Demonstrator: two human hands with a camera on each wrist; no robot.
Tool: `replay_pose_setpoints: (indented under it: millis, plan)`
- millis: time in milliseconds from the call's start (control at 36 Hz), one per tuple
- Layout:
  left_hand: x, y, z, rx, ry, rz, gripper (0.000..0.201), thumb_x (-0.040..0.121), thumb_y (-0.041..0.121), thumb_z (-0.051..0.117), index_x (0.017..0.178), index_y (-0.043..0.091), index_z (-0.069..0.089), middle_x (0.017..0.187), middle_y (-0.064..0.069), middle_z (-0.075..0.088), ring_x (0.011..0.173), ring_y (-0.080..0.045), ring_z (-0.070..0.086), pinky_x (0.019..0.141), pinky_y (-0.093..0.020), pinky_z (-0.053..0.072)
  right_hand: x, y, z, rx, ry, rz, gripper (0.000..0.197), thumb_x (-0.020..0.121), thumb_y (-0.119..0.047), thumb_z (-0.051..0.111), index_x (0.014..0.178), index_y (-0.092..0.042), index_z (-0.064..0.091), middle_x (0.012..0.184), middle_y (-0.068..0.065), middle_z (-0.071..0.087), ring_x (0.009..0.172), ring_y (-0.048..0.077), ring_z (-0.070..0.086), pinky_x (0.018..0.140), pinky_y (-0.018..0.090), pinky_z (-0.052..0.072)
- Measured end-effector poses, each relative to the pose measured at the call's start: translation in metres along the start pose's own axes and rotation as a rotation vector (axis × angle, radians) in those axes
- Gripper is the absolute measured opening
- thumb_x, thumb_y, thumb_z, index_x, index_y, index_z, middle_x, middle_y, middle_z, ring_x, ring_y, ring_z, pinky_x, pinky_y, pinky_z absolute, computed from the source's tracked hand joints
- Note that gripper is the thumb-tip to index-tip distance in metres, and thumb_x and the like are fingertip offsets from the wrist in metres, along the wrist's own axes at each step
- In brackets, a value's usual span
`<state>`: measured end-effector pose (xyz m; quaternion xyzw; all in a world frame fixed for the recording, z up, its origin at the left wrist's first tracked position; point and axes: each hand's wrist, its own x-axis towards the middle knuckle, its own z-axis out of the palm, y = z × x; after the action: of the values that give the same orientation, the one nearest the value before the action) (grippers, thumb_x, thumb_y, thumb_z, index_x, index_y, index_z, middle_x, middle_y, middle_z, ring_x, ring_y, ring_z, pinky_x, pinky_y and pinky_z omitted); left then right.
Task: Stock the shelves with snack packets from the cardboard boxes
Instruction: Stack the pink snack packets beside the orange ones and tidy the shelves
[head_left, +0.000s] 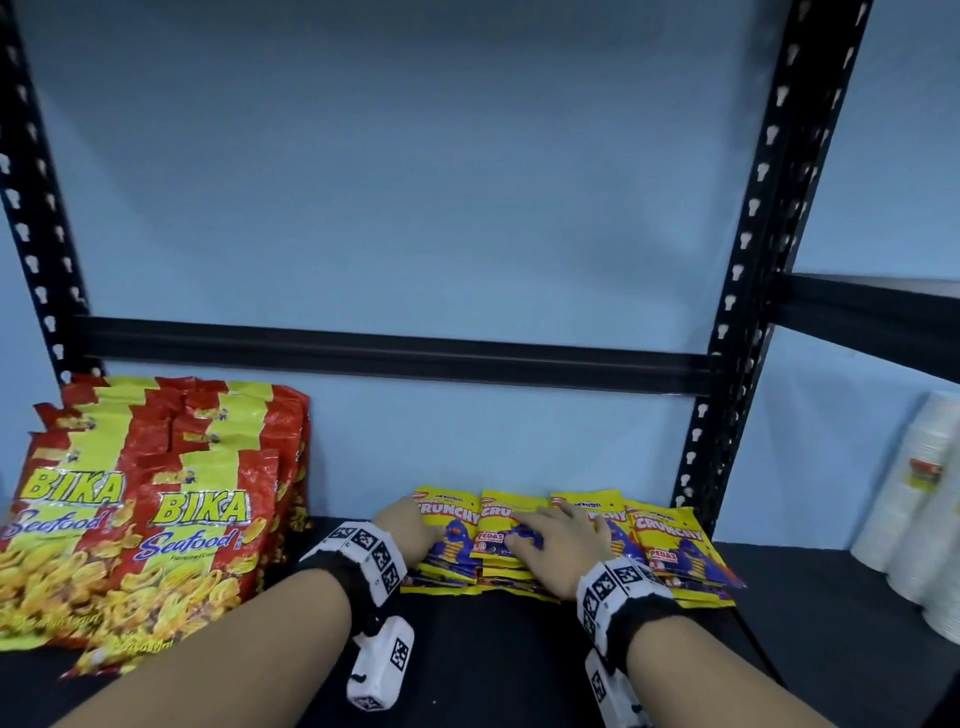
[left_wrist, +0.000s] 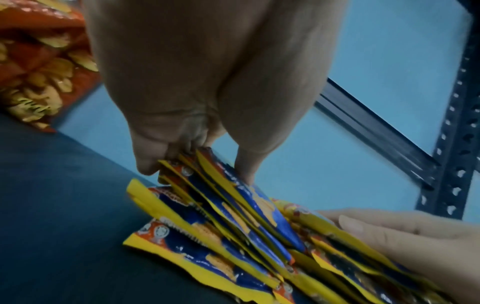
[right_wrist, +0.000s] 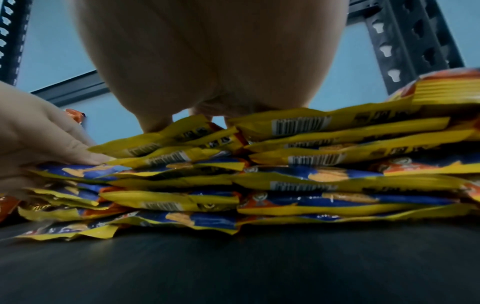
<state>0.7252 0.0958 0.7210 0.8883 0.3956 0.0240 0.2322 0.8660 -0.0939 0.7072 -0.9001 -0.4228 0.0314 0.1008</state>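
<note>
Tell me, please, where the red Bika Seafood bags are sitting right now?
In the head view, the Bika Seafood bags stand at the shelf's left end, left of the yellow Crunchy packets under both hands.

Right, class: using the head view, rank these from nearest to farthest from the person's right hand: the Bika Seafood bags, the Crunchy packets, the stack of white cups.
1. Crunchy packets: directly under the right hand, which rests on them, mid-shelf.
2. Stack of white cups: far right, beyond the black upright.
3. Bika Seafood bags: far left of the shelf, past the left hand.
</note>
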Motion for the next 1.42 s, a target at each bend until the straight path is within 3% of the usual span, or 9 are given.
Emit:
replay_pose_setpoints:
  millis: [83, 194, 389, 556, 667, 889, 1139, 1333, 1417]
  plan:
    - [0.007, -0.009, 0.002, -0.085, -0.044, 0.013, 0.033, 0.097, 0.044, 0.062, 0.099, 0.011, 0.063, 0.09, -0.005, 0.068, 0.083, -0.022, 0.066, 0.07, -0.031, 0.049, 0.0, -0.001, 0.001, -0.021, 0.001, -0.003, 0.062, 0.094, -0.077, 0.024, 0.151, -0.053, 0.032, 0.163, -0.013, 0.033, 0.156, 0.019, 0.009, 0.12, 0.064, 0.003]
    - [0.003, -0.014, 0.0, -0.181, -0.018, 0.04, 0.018, 0.1, 0.034, 0.059, 0.105, 0.016, 0.058, 0.089, 0.003, 0.064, 0.08, -0.016, 0.062, 0.063, -0.026, 0.044, -0.005, -0.002, 0.001, -0.051, -0.006, -0.009, 0.061, 0.095, -0.077, 0.018, 0.153, -0.057, 0.025, 0.165, -0.01, 0.028, 0.156, 0.02, 0.006, 0.121, 0.064, 0.001]
    - [-0.004, -0.014, 0.01, -0.288, 0.047, 0.025, 0.033, 0.102, 0.032, 0.055, 0.132, 0.019, 0.049, 0.119, -0.004, 0.068, 0.105, -0.025, 0.066, 0.089, -0.032, 0.05, -0.008, -0.005, 0.001, -0.076, -0.06, -0.011, 0.06, 0.097, -0.076, 0.014, 0.154, -0.059, 0.014, 0.168, -0.007, 0.02, 0.157, 0.023, 0.001, 0.121, 0.064, -0.004]
    - [-0.008, -0.012, 0.008, -0.393, 0.044, -0.088, 0.023, 0.1, 0.029, 0.06, 0.102, 0.008, 0.052, 0.099, -0.012, 0.064, 0.094, -0.034, 0.069, 0.079, -0.044, 0.061, -0.007, -0.006, 0.002, -0.088, -0.066, -0.027, 0.058, 0.1, -0.071, 0.014, 0.156, -0.056, 0.011, 0.168, -0.008, 0.021, 0.157, 0.023, 0.003, 0.121, 0.064, -0.003]
    - [-0.012, -0.017, 0.008, -0.394, 0.047, -0.056, 0.034, 0.1, 0.032, 0.057, 0.073, 0.013, 0.05, 0.077, -0.008, 0.059, 0.079, -0.03, 0.066, 0.074, -0.036, 0.057, -0.008, -0.008, 0.003, 0.017, -0.002, -0.032, 0.057, 0.1, -0.068, 0.027, 0.155, -0.05, 0.022, 0.164, -0.014, 0.03, 0.156, 0.021, 0.009, 0.123, 0.061, -0.002]
    - [-0.018, -0.024, 0.01, -0.517, 0.019, -0.032, 0.033, 0.098, 0.039, 0.062, 0.073, 0.018, 0.058, 0.061, 0.003, 0.058, 0.057, -0.017, 0.056, 0.052, -0.025, 0.039, -0.015, -0.015, -0.005, 0.149, 0.233, -0.067, 0.053, 0.089, -0.072, 0.052, 0.13, -0.039, 0.052, 0.134, -0.014, 0.05, 0.135, 0.014, 0.038, 0.118, 0.045, 0.021]
    - [-0.022, -0.025, 0.008, -0.474, -0.051, 0.05, 0.026, 0.101, 0.033, 0.057, 0.087, 0.014, 0.067, 0.092, -0.008, 0.073, 0.085, -0.025, 0.068, 0.079, -0.031, 0.05, -0.031, -0.056, -0.012, 0.136, 0.368, -0.187, 0.038, 0.102, -0.047, 0.047, 0.128, -0.023, 0.063, 0.113, -0.005, 0.06, 0.115, 0.016, 0.05, 0.1, 0.032, 0.043]
    - [-0.017, -0.024, 0.018, -0.396, -0.055, 0.09, 0.038, 0.109, 0.032, 0.041, 0.074, 0.016, 0.046, 0.079, -0.006, 0.054, 0.073, -0.021, 0.052, 0.071, -0.031, 0.04, -0.023, -0.049, -0.009, -0.085, 0.021, 0.059, 0.05, 0.105, -0.053, 0.034, 0.15, -0.035, 0.041, 0.151, 0.006, 0.047, 0.14, 0.034, 0.04, 0.114, 0.047, 0.037]
    - [-0.012, -0.028, 0.021, -0.421, -0.011, 0.12, 0.028, 0.1, 0.045, 0.051, 0.105, 0.018, 0.055, 0.099, 0.0, 0.067, 0.089, -0.017, 0.064, 0.085, -0.033, 0.051, -0.023, -0.048, -0.01, -0.118, -0.021, 0.055, 0.046, 0.105, -0.048, 0.036, 0.146, -0.027, 0.042, 0.143, 0.006, 0.056, 0.132, 0.032, 0.049, 0.113, 0.046, 0.036]
